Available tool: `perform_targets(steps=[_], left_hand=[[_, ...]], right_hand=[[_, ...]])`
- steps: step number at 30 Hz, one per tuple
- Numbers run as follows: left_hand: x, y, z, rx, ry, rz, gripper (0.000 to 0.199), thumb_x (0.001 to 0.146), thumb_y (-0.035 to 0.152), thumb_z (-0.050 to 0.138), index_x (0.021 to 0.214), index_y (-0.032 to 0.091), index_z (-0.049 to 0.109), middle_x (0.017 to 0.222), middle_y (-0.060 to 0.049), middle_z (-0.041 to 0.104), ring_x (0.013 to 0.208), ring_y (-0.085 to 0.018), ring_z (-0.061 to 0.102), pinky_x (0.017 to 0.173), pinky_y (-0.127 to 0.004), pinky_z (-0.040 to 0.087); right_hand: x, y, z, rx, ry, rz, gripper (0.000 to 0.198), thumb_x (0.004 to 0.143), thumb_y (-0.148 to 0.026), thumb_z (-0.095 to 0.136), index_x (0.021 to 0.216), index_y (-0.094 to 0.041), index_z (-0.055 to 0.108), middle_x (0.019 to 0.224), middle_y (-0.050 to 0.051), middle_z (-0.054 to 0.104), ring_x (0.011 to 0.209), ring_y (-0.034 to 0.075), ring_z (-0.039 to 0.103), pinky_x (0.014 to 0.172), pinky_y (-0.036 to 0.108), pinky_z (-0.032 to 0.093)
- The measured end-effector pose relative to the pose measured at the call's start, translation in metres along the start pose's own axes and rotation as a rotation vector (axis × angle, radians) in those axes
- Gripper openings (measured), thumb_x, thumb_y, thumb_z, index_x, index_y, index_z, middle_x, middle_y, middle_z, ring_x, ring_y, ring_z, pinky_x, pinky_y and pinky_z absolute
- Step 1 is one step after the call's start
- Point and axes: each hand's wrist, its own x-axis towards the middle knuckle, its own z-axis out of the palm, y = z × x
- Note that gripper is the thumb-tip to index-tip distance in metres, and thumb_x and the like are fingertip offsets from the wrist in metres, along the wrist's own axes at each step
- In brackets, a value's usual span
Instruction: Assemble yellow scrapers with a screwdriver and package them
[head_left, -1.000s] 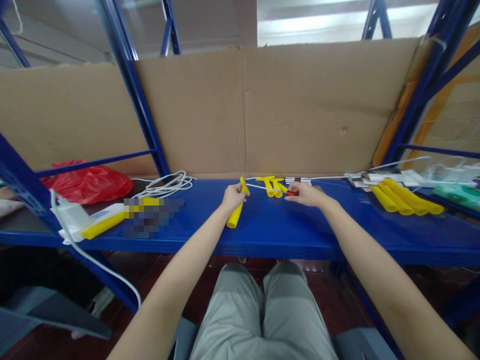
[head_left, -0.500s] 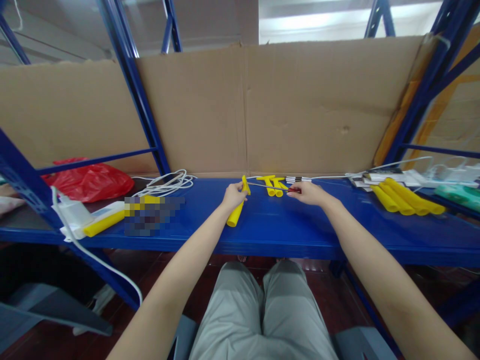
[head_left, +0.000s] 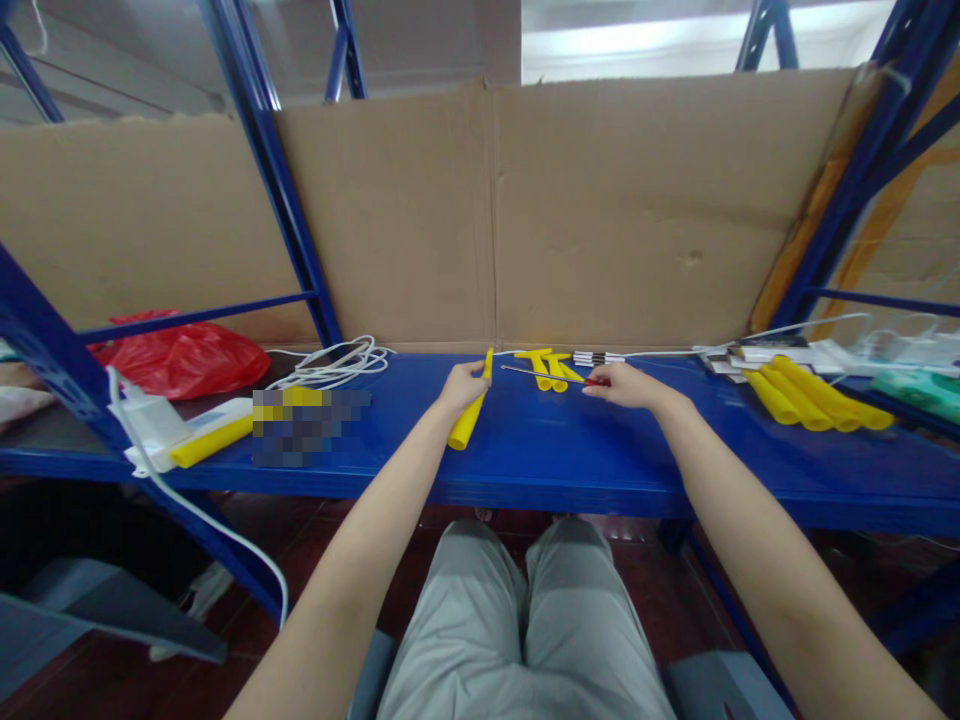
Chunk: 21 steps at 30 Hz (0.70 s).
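Over the middle of the blue shelf, my left hand [head_left: 464,385] is closed around a yellow T-shaped handle [head_left: 467,422]. Its round, thicker end points down toward me and its crosspiece is seen nearly edge-on. In my right hand [head_left: 619,384] is a screwdriver [head_left: 551,376] with a long thin metal shaft and a reddish grip, mostly covered by the fingers. The shaft points left, and its tip is a short gap away from the yellow handle. Behind the shaft lie several more yellow T-shaped handles [head_left: 541,372].
Yellow tubes [head_left: 799,392] lie at the right of the blue shelf [head_left: 570,440], before white boxes. On the left are a red plastic bag [head_left: 184,355], coiled white cable [head_left: 349,360] and a white power strip [head_left: 217,420]. Cardboard [head_left: 600,220] stands along the back.
The screwdriver tip has drawn right, away from the yellow handle. My left hand has turned the handle so its crosspiece looks narrower, and shifted slightly left.
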Motion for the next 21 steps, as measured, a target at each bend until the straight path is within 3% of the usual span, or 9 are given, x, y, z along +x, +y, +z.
perform_targets(steps=[5,12,21], left_hand=[[-0.010,0.006,-0.002,-0.036,-0.107,-0.022,0.065,0.069,0.003,0.064,0.132,0.016,0.056,0.118,-0.010,0.068,0.078,-0.016,0.069,0.063,-0.021,0.051],[-0.010,0.005,-0.002,0.286,-0.013,0.079,0.061,0.067,0.002,0.069,0.127,0.009,0.060,0.127,-0.015,0.062,0.108,-0.025,0.064,0.087,-0.027,0.050],[-0.010,0.004,0.001,0.452,0.027,0.083,0.051,0.067,0.009,0.073,0.118,0.010,0.067,0.119,-0.013,0.067,0.109,-0.026,0.064,0.092,-0.026,0.048]], right_hand=[[0.000,0.009,-0.002,-0.011,-0.005,0.024,0.026,0.083,-0.039,0.052,0.080,-0.018,0.067,0.076,0.006,0.070,0.067,0.018,0.060,0.058,0.026,0.042],[-0.003,0.008,-0.007,-0.087,0.039,0.134,0.019,0.082,-0.032,0.056,0.075,-0.017,0.066,0.073,0.006,0.069,0.065,0.018,0.060,0.057,0.026,0.041],[-0.009,0.022,-0.010,-0.057,-0.082,0.154,0.018,0.081,-0.027,0.056,0.088,-0.018,0.071,0.087,0.008,0.073,0.078,0.021,0.065,0.068,0.028,0.048]])
